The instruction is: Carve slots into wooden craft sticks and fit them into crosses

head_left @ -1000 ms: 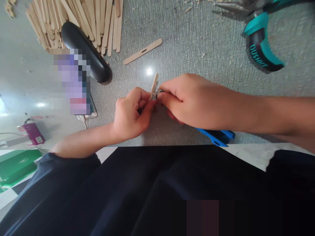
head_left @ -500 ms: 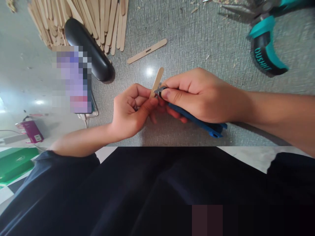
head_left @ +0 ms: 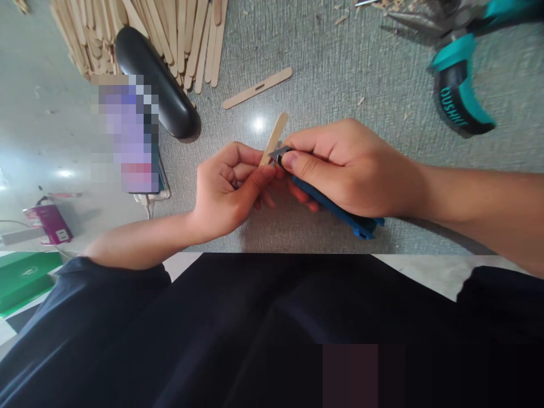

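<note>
Between thumb and fingers, my left hand (head_left: pixel 233 187) pinches a wooden craft stick (head_left: pixel 276 133), which slants up and to the right. My right hand (head_left: pixel 344 167) is wrapped round a blue utility knife (head_left: pixel 335 205), its thumb close to the short metal blade. The blade's tip meets the stick just above my left thumb. The stick's lower end is hidden by my left hand. Beyond both hands, a second craft stick (head_left: pixel 242 100) with a narrow slot at its middle lies flat on the grey textured table (head_left: pixel 323 68).
Many craft sticks (head_left: pixel 199 51) are heaped at the far left, beside a black oblong case (head_left: pixel 157 85). A blurred-out phone (head_left: pixel 131 141) with a cable lies nearer. Teal-handled pliers (head_left: pixel 461 79) rest at the far right among wood shavings. A purple box (head_left: pixel 51 224) stands at left.
My right hand and the knife have tilted slightly, with the knife's rear end shifting a little left. The left hand keeps its pinch on the stick. The whole view has shifted slightly.
</note>
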`<control>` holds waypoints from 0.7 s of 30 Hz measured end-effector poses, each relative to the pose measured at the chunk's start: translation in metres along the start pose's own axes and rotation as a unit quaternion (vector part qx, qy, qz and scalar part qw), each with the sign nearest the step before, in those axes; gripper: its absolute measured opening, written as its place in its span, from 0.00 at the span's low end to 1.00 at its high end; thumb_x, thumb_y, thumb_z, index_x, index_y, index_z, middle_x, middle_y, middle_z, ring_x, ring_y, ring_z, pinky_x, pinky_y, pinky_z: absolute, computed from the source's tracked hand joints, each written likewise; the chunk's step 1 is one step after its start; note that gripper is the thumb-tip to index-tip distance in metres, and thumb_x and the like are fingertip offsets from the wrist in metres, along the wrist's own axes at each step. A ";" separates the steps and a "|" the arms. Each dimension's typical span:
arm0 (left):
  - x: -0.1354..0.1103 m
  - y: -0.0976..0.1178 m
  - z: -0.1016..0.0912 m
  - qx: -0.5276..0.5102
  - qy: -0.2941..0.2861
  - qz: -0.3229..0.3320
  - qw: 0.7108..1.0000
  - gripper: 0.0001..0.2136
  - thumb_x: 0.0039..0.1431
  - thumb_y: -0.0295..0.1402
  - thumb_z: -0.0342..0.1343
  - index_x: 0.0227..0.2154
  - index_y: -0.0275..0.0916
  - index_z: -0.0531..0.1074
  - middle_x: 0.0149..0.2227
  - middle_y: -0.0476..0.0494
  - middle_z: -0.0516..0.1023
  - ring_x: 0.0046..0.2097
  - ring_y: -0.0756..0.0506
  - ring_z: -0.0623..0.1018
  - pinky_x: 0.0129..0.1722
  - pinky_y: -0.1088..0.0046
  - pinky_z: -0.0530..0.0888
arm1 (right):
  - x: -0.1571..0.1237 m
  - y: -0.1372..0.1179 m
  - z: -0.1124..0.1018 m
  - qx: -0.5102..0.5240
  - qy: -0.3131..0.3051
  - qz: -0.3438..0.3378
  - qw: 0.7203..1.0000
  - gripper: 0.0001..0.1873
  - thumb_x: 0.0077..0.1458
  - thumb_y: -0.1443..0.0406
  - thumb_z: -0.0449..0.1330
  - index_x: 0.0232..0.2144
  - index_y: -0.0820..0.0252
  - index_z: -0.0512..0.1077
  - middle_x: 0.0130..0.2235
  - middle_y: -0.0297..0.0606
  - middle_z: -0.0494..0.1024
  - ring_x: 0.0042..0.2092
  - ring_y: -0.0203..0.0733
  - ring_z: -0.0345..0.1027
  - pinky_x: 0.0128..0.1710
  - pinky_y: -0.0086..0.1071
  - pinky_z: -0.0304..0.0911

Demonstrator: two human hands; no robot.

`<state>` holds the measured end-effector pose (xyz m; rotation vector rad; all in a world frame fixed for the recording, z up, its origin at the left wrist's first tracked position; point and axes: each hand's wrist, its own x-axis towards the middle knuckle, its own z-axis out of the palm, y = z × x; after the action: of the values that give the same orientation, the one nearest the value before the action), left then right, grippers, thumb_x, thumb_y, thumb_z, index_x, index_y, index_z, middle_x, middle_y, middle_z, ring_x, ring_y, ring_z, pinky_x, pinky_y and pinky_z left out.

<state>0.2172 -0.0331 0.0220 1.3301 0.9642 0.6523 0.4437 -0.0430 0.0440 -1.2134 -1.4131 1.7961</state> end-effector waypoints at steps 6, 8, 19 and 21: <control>0.000 -0.005 0.003 0.022 0.005 0.027 0.999 0.26 0.74 0.62 0.70 0.39 0.43 0.73 0.30 0.49 0.90 0.25 0.47 0.87 0.20 0.71 0.80 | -0.001 0.003 0.004 -0.059 0.024 0.002 0.998 0.24 0.80 0.72 0.59 0.28 0.53 0.72 0.22 0.28 0.76 0.22 0.34 0.69 0.25 0.34 0.61; 0.000 -0.006 0.002 0.026 -0.003 0.025 0.999 0.26 0.75 0.62 0.69 0.39 0.44 0.72 0.30 0.49 0.89 0.25 0.47 0.86 0.20 0.71 0.80 | -0.002 0.004 0.005 -0.090 0.039 -0.017 0.995 0.24 0.79 0.73 0.59 0.26 0.53 0.70 0.22 0.28 0.76 0.23 0.35 0.69 0.27 0.35 0.61; -0.001 0.005 0.000 0.015 -0.020 0.000 1.000 0.26 0.73 0.63 0.69 0.39 0.43 0.74 0.32 0.48 0.90 0.25 0.48 0.86 0.19 0.72 0.79 | -0.001 0.004 0.000 0.095 0.011 0.008 0.995 0.22 0.83 0.57 0.64 0.32 0.53 0.73 0.24 0.27 0.76 0.21 0.33 0.69 0.23 0.31 0.63; -0.001 0.004 0.001 0.006 -0.013 -0.003 1.000 0.25 0.73 0.62 0.70 0.40 0.43 0.74 0.32 0.48 0.90 0.25 0.47 0.87 0.20 0.72 0.81 | -0.001 0.004 0.001 0.063 0.014 -0.007 0.998 0.21 0.82 0.59 0.65 0.31 0.53 0.73 0.24 0.27 0.77 0.22 0.34 0.69 0.23 0.32 0.63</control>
<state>0.2179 -0.0337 0.0259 1.3426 0.9516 0.6254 0.4441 -0.0456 0.0402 -1.1570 -1.2689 1.8226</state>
